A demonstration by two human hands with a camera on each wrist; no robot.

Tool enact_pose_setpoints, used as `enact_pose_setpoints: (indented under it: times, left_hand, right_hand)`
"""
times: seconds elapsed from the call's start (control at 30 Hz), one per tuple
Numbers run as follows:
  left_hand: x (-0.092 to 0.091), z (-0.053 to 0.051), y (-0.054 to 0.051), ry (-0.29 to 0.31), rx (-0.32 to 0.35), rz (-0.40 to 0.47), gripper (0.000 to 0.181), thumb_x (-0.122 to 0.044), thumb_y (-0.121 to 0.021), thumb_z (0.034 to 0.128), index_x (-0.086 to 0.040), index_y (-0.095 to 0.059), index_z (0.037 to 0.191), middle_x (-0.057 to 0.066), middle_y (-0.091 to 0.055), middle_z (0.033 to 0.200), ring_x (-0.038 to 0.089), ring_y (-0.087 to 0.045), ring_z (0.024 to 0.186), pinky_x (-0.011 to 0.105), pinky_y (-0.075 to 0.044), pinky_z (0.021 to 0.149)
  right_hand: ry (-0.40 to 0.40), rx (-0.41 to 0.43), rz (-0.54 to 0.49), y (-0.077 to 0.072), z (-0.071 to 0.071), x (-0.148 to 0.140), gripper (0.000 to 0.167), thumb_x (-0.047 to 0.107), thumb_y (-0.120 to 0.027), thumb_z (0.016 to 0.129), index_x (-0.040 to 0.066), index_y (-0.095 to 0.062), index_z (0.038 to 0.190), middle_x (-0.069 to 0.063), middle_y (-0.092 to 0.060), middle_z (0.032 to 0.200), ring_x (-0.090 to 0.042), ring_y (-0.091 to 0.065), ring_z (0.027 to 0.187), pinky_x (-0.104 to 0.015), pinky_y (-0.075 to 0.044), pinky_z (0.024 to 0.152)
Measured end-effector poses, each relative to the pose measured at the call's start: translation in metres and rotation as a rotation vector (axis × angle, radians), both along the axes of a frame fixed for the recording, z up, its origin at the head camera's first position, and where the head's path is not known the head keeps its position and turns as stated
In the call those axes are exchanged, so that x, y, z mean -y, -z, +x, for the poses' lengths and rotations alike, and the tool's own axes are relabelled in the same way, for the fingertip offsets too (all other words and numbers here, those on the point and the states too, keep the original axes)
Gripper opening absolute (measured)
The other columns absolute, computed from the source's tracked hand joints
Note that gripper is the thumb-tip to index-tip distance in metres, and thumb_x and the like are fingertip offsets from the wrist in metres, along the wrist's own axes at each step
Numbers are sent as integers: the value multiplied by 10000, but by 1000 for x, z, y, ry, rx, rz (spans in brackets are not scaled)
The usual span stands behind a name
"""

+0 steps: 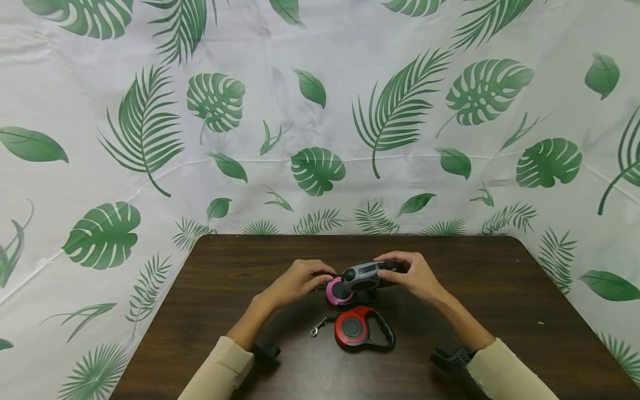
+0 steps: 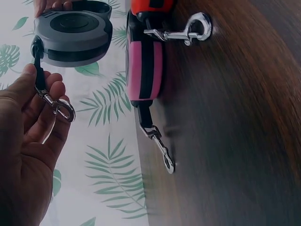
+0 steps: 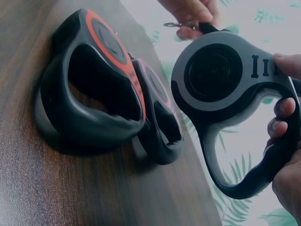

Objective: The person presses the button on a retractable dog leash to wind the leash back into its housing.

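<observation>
My right hand (image 1: 415,275) grips the handle of a grey and black retractable dog leash (image 3: 214,70), held up off the table. In the left wrist view my left hand (image 2: 33,127) pinches the short black strap of that same leash, just above its metal clip (image 2: 61,107). A pink and black retractable leash (image 1: 338,292) lies on the table below the held one, partly covered by it in the head view. Nearer to me lies a red and black retractable leash (image 1: 352,329), its clip pointing left and its handle to the right.
The dark wooden table (image 1: 225,266) reaches back to a white curtain (image 1: 270,194) printed with green leaves. A black strap device (image 1: 452,358) is on the right wrist, and another (image 1: 266,353) is on the left wrist.
</observation>
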State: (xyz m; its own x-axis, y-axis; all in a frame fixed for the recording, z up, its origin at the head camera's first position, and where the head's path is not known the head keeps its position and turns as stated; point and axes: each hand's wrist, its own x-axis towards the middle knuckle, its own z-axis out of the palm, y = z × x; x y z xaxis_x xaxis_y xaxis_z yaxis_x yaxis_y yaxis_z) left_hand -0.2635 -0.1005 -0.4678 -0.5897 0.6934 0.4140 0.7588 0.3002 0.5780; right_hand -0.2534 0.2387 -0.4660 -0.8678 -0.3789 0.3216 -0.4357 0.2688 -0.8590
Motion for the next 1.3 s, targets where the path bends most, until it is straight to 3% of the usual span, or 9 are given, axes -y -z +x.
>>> enact_pose_setpoints:
  times: [0.23,0.53,0.77,1.0,1.3]
  left_hand:
    - [-3,2,-2,-7,64,-11,184,-94,-684,1040,-54,-760,1203,103,-781,1113,116,-674,873,216,-593,769]
    - [-8,3,-3,-2,77,9,183,-125,-654,1066,-47,-762,1191,68,-779,1055,115,-660,795,216,-577,706]
    - [-12,5,-1,-9,122,36,190,-123,-610,1090,-21,-762,1142,147,-778,1007,226,-735,847,225,-600,764]
    - [-16,5,2,-22,123,72,189,-102,-714,1026,-36,-737,1202,91,-757,1121,127,-717,967,275,-619,850]
    - [-26,7,4,-12,113,99,337,-93,-814,945,-17,-696,1253,153,-718,1177,216,-741,975,404,-637,855]
  right_hand:
    - [1,10,-4,0,2,3,248,98,-798,943,107,-789,1190,-106,-754,1084,-138,-606,761,-287,-548,621]
    - [5,9,-8,0,3,6,249,107,-804,940,116,-792,1189,-104,-758,1130,-154,-629,804,-290,-573,668]
    - [11,0,-10,2,4,5,249,102,-800,944,112,-792,1192,-104,-759,1141,-165,-636,817,-291,-573,680]
    - [18,-5,-8,1,4,5,251,105,-796,948,113,-790,1199,-99,-761,1160,-172,-639,836,-291,-572,695]
    - [37,15,-22,1,4,2,250,110,-799,949,91,-789,1197,-100,-767,1145,-179,-659,870,-296,-584,707]
